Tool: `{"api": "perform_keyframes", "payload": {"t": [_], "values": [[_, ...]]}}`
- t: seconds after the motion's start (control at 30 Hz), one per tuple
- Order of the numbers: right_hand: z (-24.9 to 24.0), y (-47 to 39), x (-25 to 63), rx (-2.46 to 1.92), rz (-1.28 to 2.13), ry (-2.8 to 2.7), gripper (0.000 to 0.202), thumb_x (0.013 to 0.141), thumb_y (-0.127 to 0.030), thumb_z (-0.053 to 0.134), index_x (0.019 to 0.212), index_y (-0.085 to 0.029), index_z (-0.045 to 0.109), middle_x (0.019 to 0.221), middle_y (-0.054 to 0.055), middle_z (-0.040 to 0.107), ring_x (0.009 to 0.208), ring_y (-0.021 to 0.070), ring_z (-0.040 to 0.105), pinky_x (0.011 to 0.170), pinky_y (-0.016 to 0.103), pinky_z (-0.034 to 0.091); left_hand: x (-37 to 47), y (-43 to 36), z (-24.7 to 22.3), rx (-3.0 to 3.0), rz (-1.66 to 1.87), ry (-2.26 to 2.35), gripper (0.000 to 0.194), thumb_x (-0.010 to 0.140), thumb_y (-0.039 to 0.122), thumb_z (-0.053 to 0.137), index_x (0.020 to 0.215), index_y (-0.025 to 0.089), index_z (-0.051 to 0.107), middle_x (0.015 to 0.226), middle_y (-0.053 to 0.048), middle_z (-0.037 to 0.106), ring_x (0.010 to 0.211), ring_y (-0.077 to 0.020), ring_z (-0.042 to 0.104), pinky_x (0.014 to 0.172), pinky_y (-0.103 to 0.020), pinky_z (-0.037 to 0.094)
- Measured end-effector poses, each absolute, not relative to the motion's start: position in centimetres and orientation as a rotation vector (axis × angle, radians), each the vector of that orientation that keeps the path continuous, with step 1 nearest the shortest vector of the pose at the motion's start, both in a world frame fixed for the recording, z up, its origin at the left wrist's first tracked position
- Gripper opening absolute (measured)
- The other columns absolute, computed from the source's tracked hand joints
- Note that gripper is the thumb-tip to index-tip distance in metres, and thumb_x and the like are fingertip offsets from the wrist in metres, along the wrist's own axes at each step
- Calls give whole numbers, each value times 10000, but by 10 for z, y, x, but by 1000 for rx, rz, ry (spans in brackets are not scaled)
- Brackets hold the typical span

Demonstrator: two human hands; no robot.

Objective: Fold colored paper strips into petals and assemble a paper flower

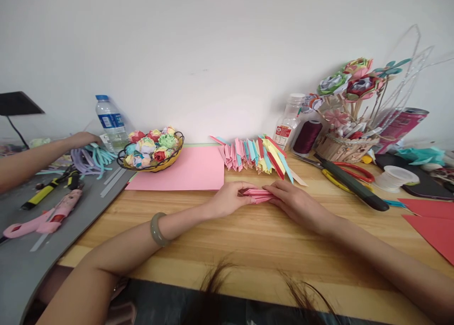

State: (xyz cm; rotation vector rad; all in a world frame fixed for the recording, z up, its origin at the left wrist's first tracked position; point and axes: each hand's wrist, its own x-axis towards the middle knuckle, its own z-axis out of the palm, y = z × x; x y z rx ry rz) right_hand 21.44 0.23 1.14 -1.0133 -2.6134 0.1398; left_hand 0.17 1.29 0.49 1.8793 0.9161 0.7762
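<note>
Between my two hands, over the wooden table (220, 240), is a small stack of folded pink paper (258, 196). My left hand (230, 199) pinches its left end between thumb and fingers. Its right end is in the closed fingers of my right hand (292, 199). Just behind them lies a row of folded paper strips (248, 154) in pink, blue, yellow and red. Flat pink sheets (198, 169) lie to the left of that row, partly under a basket of paper flowers (152, 150).
At left, another person's hand (83, 139) is near purple and teal stems; a pink glue gun (53, 218) lies on the grey mat (81, 216). A water bottle (110, 121) stands behind. Scissors (354, 171), a green-handled cutter (354, 185) and red paper (432, 225) are at right.
</note>
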Motion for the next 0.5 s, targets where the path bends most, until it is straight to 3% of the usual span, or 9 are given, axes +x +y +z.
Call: {"api": "perform_keyframes", "payload": {"t": [0.27, 0.4, 0.5], "values": [[7, -3, 207, -1078, 138, -2585, 295, 903, -229, 336, 1109, -132, 525, 887, 116, 524, 832, 214, 501, 735, 363, 448, 0, 17, 3, 1927, 832, 1002, 300, 788, 167, 518, 1066, 173, 632, 1108, -47, 626, 993, -182, 595, 899, -294, 433], [11, -1, 206, -1085, 172, -2594, 368, 888, -336, 393, 1175, -129, 490, 980, 135, 543, 902, 231, 507, 796, 388, 445, 2, 17, 6, 1968, 925, 990, 273, 808, 205, 507, 1044, 200, 644, 1064, -34, 649, 960, -186, 607, 873, -306, 447], [14, 4, 206, -1079, 152, -2529, 404, 910, -343, 336, 1223, -120, 459, 1103, 160, 546, 990, 238, 507, 840, 392, 430, 4, 16, 10, 1947, 1010, 981, 264, 809, 219, 510, 1030, 205, 654, 1028, -39, 664, 931, -185, 611, 839, -296, 456]]}}
